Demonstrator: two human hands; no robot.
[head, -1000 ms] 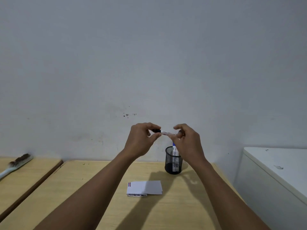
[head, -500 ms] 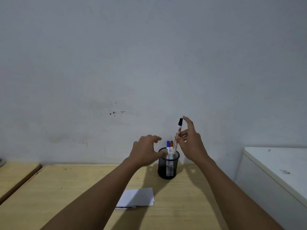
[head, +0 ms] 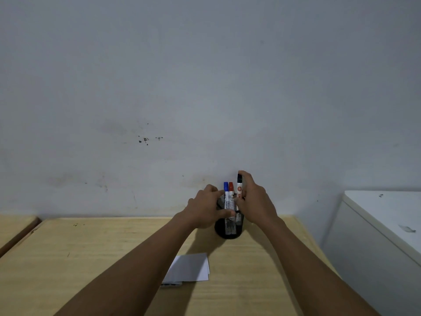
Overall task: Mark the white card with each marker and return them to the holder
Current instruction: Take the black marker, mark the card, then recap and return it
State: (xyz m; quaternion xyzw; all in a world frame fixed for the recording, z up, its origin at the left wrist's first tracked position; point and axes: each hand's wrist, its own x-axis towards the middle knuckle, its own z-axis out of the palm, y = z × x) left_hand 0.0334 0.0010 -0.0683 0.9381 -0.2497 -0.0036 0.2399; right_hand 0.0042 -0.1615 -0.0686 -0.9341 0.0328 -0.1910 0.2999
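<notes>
Since half a second ago I am watching the right hand (head: 255,199) bring the black-capped marker (head: 239,187) down from above the holder (head: 229,224) until its lower end is dipping inside the rim, and the left hand (head: 205,207), which was hovering open beside the cup, is now closing around its left wall to steady it. A second ago both hands were working on that marker up in the air, so I am reading this as the pen being put back.

The right hand's fingers are pinching the marker's barrel, with the forefinger curling over the cap. The left hand is wrapping partly around the mesh cup, thumb across its front.

The holder is standing at the far side of the wooden table (head: 91,247), near the wall. Inside it the blue-capped marker (head: 226,192) and the red-capped marker (head: 231,191) are standing upright side by side, just left of the one going in.

The white card (head: 190,266) is lying flat on the near side of the holder, well apart from both hands. I cannot tell what marks it is carrying. With all three pens nearly home, I am judging the task close to done.
</notes>
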